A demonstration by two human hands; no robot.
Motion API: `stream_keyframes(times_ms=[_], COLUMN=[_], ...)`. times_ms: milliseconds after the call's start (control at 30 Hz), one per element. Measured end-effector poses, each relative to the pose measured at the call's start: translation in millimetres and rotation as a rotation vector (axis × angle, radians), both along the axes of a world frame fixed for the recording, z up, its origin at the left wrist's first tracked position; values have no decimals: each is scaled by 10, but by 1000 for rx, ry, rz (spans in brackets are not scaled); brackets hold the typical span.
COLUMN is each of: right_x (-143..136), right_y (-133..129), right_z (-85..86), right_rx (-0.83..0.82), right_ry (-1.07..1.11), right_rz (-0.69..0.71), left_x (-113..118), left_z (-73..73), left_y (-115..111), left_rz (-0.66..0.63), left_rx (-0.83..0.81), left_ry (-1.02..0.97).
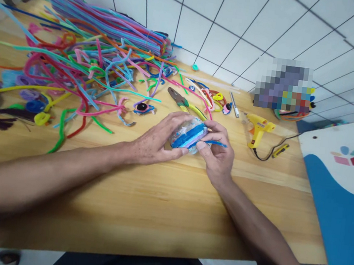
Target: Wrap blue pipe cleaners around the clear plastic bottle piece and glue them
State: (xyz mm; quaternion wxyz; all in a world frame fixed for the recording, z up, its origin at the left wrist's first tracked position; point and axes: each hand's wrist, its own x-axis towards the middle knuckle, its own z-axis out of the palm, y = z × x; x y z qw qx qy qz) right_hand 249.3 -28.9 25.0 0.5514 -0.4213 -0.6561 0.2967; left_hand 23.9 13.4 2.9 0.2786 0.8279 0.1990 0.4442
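Note:
Above the middle of the table, my left hand (163,137) is wrapped round a rounded, clear plastic-looking piece (185,129) with blue and lilac strips across it. Its exact kind I cannot make out. My right hand (217,154) pinches a blue pipe cleaner (216,143) between thumb and fingers at the right side of that piece. The pipe cleaner's tip sticks out to the right, past the fingers. Just beyond both hands lie pliers (181,100) with green and yellow handles.
Loose pipe cleaners (84,69) sprawl over the left of the table, with a thick bundle (109,21) against the tiled wall. A yellow glue gun (259,127) with a black cord and a yellow cutter (280,151) lie at right. A pen (234,104) rests behind.

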Motion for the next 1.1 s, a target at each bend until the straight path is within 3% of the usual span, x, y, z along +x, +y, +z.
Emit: stream_keyframes(times_ms=[1100], right_x=[-10], right_y=[-49], right_z=[57], right_rx=[99], right_ry=[-144], right_rz=[-33], left_x=[-12], left_z=[73], left_y=[-14], left_rz=[43], left_rx=[0], left_ry=[7])
